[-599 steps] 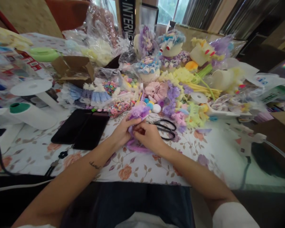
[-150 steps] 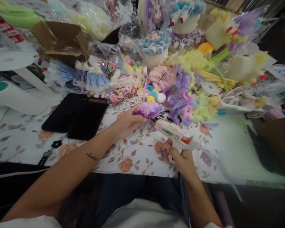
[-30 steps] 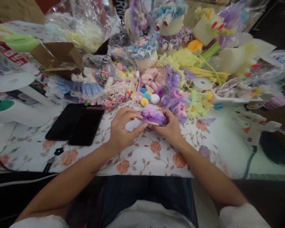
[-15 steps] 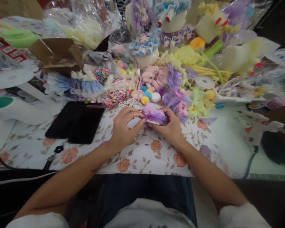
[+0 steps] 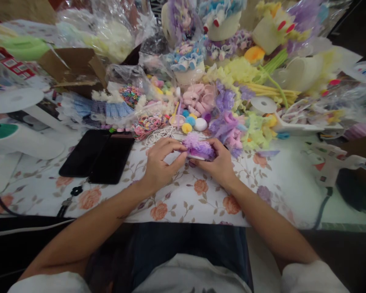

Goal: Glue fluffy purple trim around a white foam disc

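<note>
A small purple ruffled piece (image 5: 199, 147) with a pale flat base is held between my two hands, just above the flowered tablecloth (image 5: 177, 207). My right hand (image 5: 221, 165) is closed around its right side, thumb along the front edge. On the other side, my left hand (image 5: 164, 162) pinches the left edge between thumb and fingertips. Behind the piece lie several pompoms (image 5: 189, 121) and a white ball (image 5: 200, 124). Purple ruffled fabric (image 5: 224, 126) is heaped just beyond my right hand.
Two dark phones (image 5: 111, 158) lie at the left, near a white device (image 5: 21, 140) with a green top. A glue gun (image 5: 334, 162) with a cord stands at the right. Bagged trims, a cardboard box (image 5: 73, 69) and decorated pots (image 5: 187, 65) crowd the back.
Both hands stay nearly in place on the purple ruffled piece. The whole view has shifted very slightly.
</note>
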Available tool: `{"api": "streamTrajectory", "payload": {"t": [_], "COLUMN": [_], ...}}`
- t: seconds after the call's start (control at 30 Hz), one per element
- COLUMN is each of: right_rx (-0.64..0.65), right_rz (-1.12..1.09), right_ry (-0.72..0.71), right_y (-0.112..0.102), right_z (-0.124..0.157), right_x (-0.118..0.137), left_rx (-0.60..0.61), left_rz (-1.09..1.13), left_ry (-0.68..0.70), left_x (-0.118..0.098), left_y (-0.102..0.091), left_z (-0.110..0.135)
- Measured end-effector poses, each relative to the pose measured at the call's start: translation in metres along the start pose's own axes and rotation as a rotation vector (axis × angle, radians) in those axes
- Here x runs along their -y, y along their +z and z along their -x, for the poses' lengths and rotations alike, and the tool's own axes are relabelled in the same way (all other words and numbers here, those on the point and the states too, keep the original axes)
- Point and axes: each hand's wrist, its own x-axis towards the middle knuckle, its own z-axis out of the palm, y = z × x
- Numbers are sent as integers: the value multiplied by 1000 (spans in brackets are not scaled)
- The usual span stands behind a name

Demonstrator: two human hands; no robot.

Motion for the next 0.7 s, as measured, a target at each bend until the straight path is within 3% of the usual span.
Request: {"api": "streamTrajectory", "payload": {"t": [0.7], "right_rx": [12], "right_rz": [-11], "right_ry": [-13], "right_y": [1], "right_z": [1], "right_x": [-5], "left_rx": [6], "left_rz": [12], "left_ry": [14], "left_x": [2], "left_y": [0], "left_z": [-1]}}
